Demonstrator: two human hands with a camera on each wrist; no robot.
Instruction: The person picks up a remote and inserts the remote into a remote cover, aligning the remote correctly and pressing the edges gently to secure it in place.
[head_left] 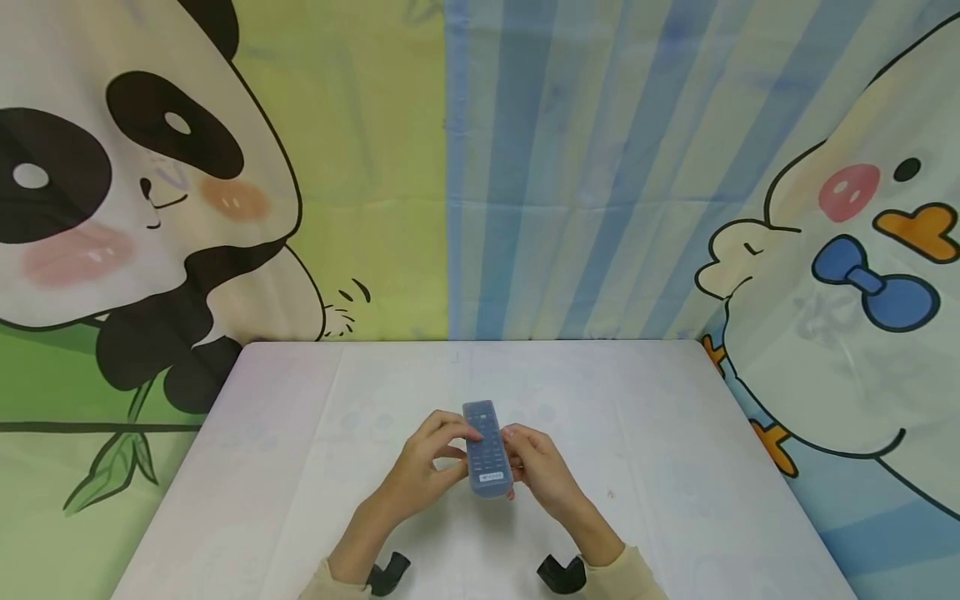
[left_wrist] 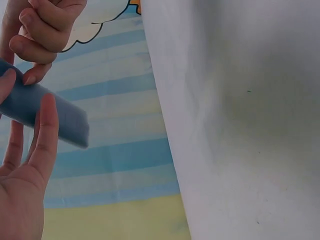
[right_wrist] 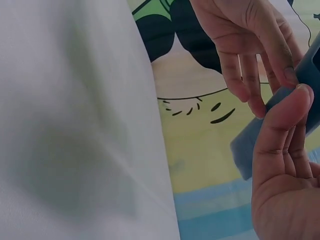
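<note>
A remote control (head_left: 489, 454) in a bluish, see-through cover is held above the white table, its buttons facing up and a white label at its near end. My left hand (head_left: 422, 468) grips its left side, one finger lying over the button face. On the opposite edge, my right hand (head_left: 546, 477) pinches the remote between thumb and fingers. The left wrist view shows the remote's smooth covered underside (left_wrist: 72, 122) with left fingers against it. In the right wrist view, the right thumb presses the remote's edge (right_wrist: 245, 150), close to the left fingertips.
The white table (head_left: 337, 417) spreads under both hands. Behind it hangs a printed cloth (head_left: 600, 167) with a panda and a white bird. Black wrist mounts (head_left: 390, 573) show by the sleeves (head_left: 626, 575).
</note>
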